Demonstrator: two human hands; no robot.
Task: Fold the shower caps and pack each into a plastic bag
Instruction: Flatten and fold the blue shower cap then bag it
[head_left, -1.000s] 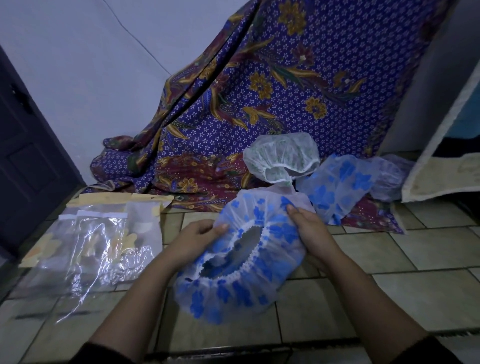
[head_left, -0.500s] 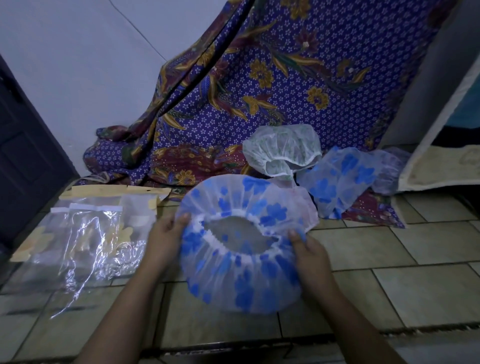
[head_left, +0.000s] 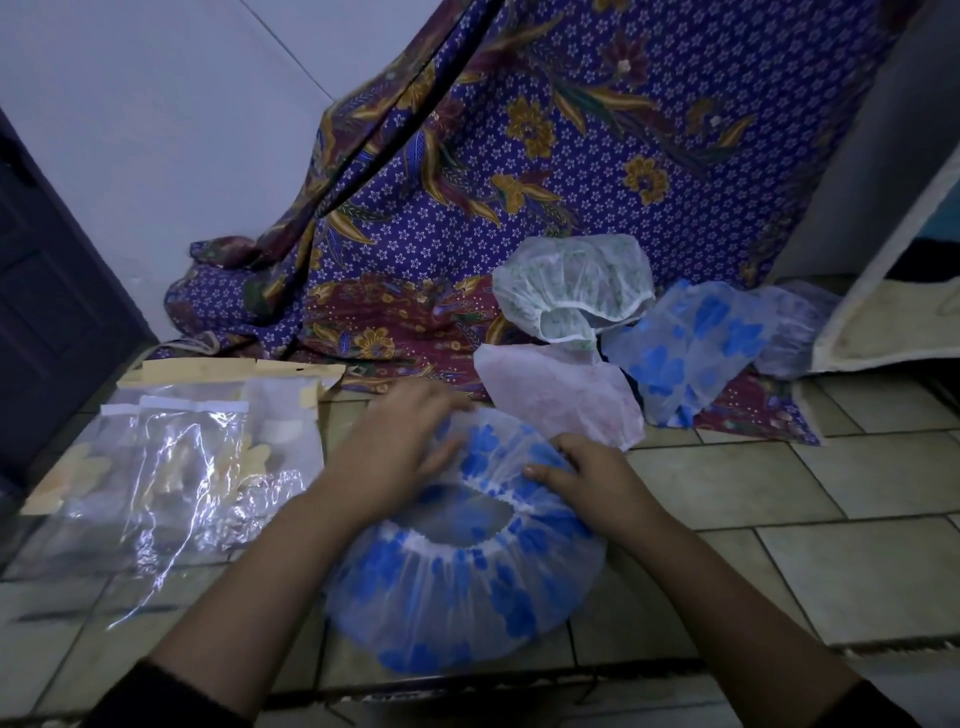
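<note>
Dim, bluish indoor light — soft wide-angle view.
Brightest on the wall (head_left: 171, 130) at 11 o'clock; the door (head_left: 47, 312) at 9 o'clock is near-black. White glare streaks the plastic bags (head_left: 197, 467) at 8 o'clock. The left hand (head_left: 400, 447) over the shower cap (head_left: 467, 597) is motion-blurred; the floor tiles (head_left: 831, 493) show lines bowing toward the edges.

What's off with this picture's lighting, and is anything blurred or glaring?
Head view: dim, bluish light, no hard shadows; the left hand is smeared by motion; the bags throw white glare streaks; the cap looks fairly sharp; the wide lens tilts and bows the tiles near the edges.
</note>
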